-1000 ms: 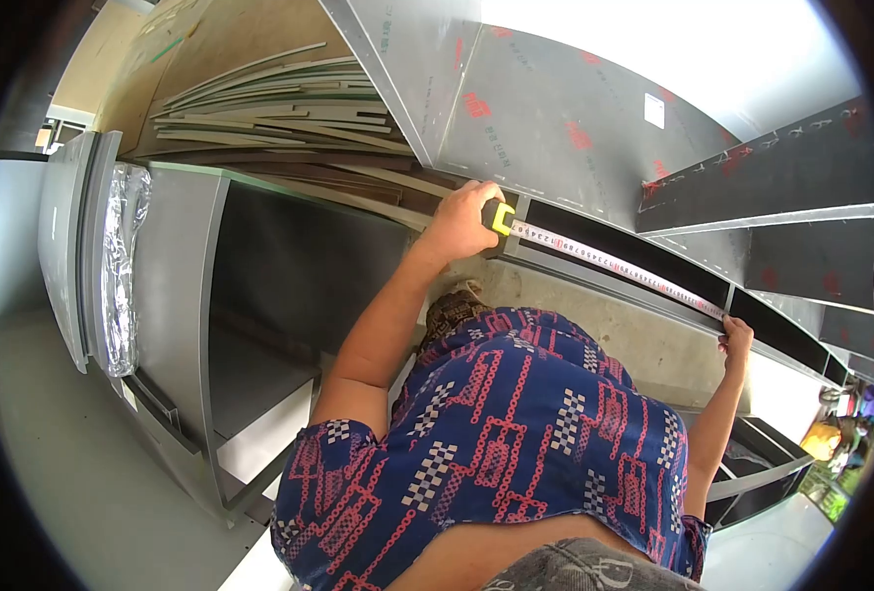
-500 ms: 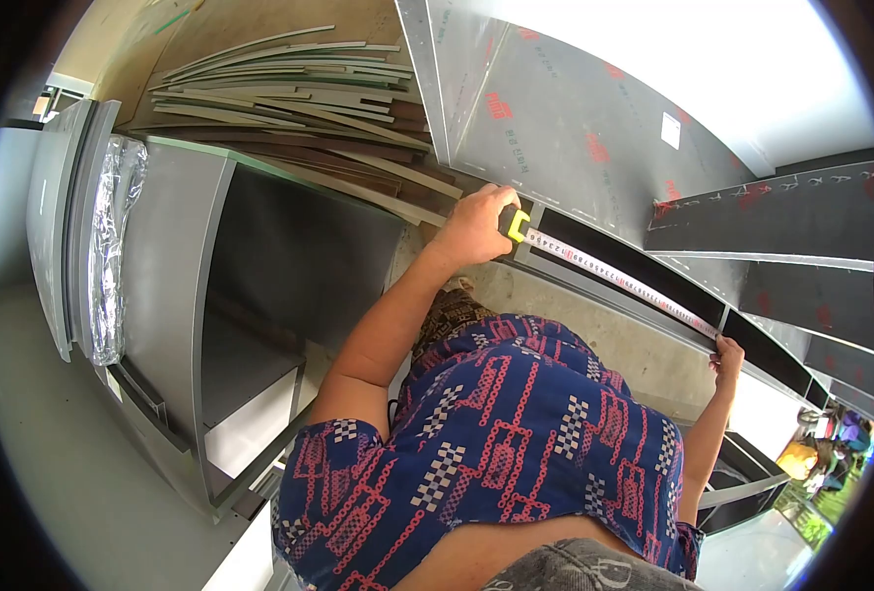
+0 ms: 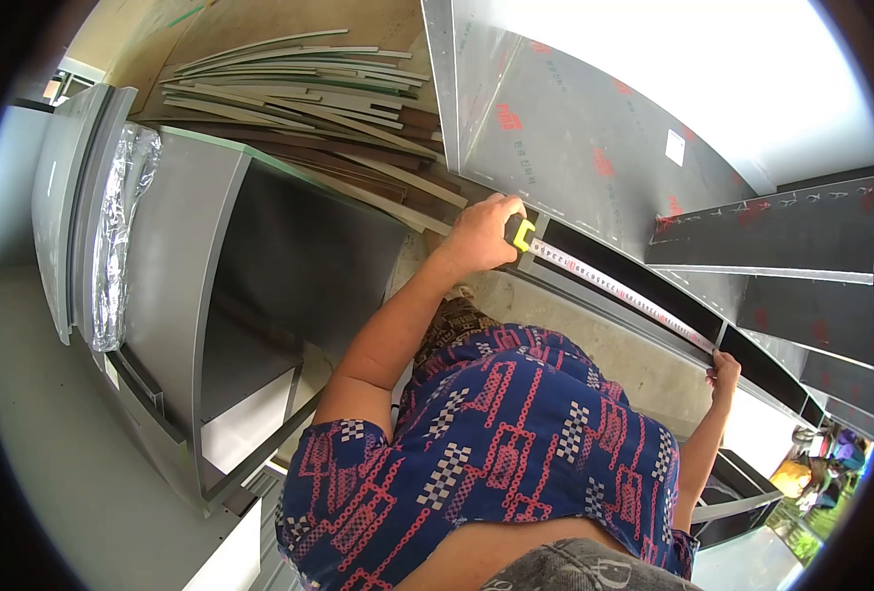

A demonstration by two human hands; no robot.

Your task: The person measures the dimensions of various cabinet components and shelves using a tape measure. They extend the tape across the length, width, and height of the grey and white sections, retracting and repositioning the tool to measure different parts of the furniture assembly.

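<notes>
My left hand [image 3: 484,234] is closed round a black and yellow tape measure [image 3: 519,234], by a corner of a grey cabinet frame. The white tape blade [image 3: 619,291] runs out from it along the frame's long dark opening, slanting down to the right. At the far end, my right hand [image 3: 723,374] pinches the end of the blade against the frame's edge [image 3: 644,321], near a divider. The fingertips there are small and partly hidden.
Grey panels with red print [image 3: 565,128] stand beyond the tape, with shelves [image 3: 772,227] to the right. Many loose strips [image 3: 309,98] lie on the floor at the back. A grey open cabinet [image 3: 299,227] stands left, with plastic-wrapped panels [image 3: 122,236] on it.
The view has shifted slightly, so the cabinet and strips on the left sit a little further right. Both hands keep hold of the stretched tape at nearly the same places.
</notes>
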